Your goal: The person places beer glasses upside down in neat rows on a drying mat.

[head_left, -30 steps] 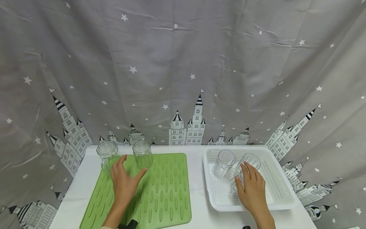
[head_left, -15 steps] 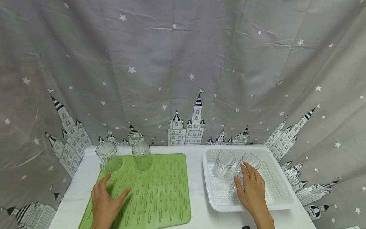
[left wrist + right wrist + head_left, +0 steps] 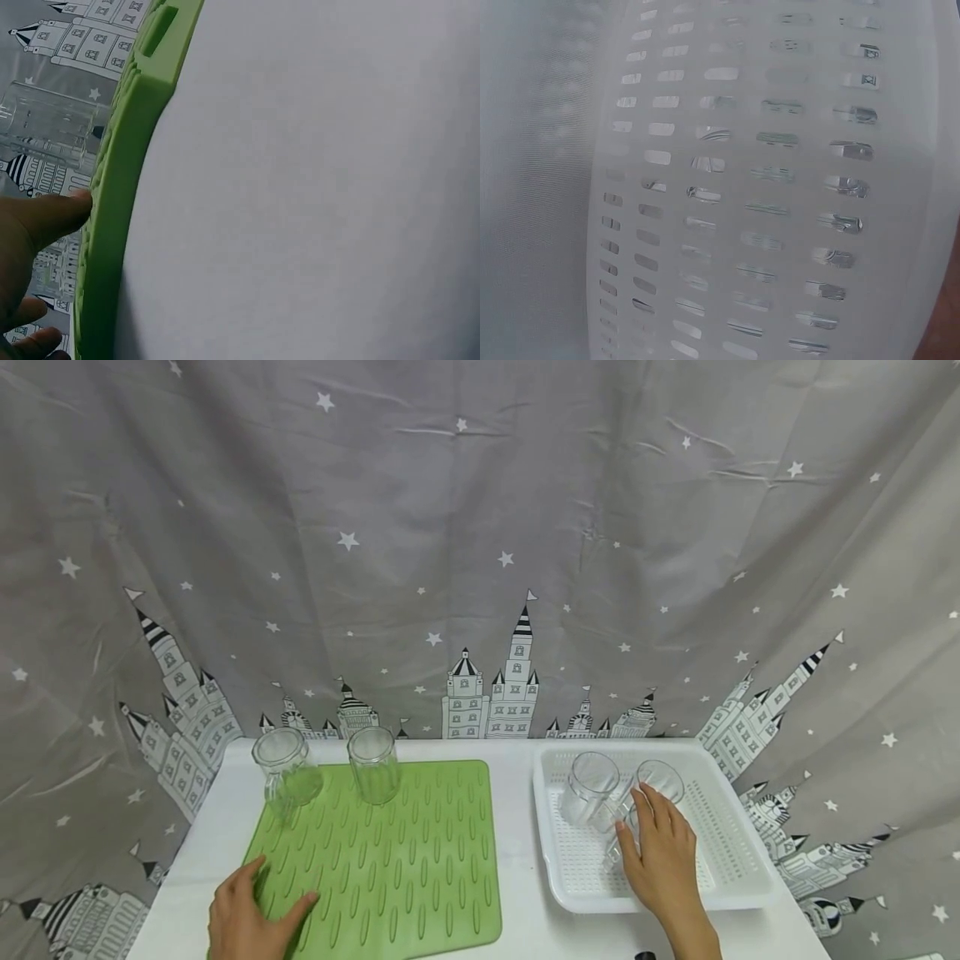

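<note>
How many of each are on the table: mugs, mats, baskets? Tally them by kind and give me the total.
Green mat: 1
White basket: 1
Clear glass mugs: 5 visible (2 on the mat, 3 in the basket, partly covered by the right hand)
Total: 7 visible

**Three views about the mat (image 3: 412,868)**

From the head, above the mat's near side, we look forward and down toward the curtain (image 3: 480,527) behind. Our left wrist view, low, close and rolled sideways, shares mat and curtain with it. Right of the mat, our right wrist view faces the basket (image 3: 592,902) very closely; the head shares that.
</note>
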Tool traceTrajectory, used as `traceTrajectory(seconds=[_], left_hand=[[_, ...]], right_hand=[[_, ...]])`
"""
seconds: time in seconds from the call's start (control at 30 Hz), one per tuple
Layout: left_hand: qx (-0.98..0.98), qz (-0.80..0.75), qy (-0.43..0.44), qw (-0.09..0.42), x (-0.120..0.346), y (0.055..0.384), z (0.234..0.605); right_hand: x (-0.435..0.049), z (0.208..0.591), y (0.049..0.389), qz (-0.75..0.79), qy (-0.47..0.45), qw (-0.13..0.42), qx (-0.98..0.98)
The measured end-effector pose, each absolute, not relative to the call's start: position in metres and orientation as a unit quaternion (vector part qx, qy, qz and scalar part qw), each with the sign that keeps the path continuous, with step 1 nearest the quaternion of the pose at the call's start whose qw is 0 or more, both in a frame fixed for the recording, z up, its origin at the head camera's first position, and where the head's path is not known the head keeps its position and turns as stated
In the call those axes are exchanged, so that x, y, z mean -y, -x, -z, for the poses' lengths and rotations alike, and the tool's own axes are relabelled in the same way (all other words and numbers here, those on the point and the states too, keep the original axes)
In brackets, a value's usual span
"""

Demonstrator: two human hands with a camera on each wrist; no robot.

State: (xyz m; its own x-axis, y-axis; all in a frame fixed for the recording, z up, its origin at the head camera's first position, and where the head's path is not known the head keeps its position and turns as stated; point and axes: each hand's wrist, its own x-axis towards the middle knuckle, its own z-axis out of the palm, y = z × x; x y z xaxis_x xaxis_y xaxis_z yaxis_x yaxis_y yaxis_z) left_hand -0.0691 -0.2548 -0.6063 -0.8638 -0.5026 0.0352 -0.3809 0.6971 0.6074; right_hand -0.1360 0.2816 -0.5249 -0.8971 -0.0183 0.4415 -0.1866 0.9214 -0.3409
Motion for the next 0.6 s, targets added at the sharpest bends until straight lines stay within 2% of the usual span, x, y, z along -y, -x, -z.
traceTrajectory(seconds=[0.27, 0.6], left_hand=[[0.924, 0.272, -0.248, 0.103, 0.257, 0.066, 0.612], [0.921, 0.290, -0.249, 0.077, 0.267, 0.067, 0.616]], right_hand=[[-0.281, 0.525, 0.135, -0.193, -0.056, 0.219, 0.955], [-0.280, 0.524, 0.135, -0.191, -0.055, 0.222, 0.954]])
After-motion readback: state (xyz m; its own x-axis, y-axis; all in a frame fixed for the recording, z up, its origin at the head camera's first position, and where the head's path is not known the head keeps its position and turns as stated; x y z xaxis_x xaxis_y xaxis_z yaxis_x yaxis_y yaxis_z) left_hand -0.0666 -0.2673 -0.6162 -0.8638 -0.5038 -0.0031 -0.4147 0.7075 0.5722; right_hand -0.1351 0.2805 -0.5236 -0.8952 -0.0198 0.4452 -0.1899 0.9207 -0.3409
